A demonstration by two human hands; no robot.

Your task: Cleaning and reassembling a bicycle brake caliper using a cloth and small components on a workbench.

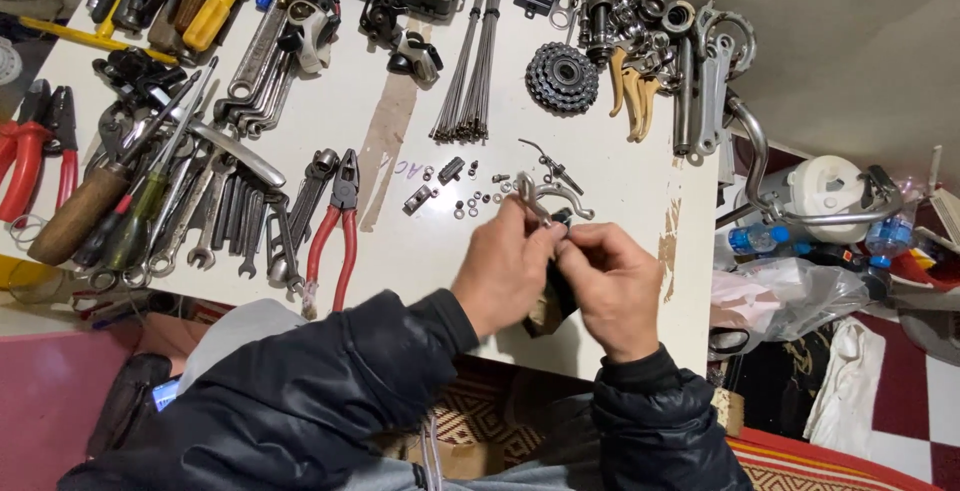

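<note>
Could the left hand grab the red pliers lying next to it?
Probably yes. The red pliers lie in the open on the white table, just beside the left hand, nothing between. But that hand already holds a small metal brake part with the right hand.

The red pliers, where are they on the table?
In the head view the red pliers lie on the white table, left of the left hand, beside the row of wrenches.
</note>
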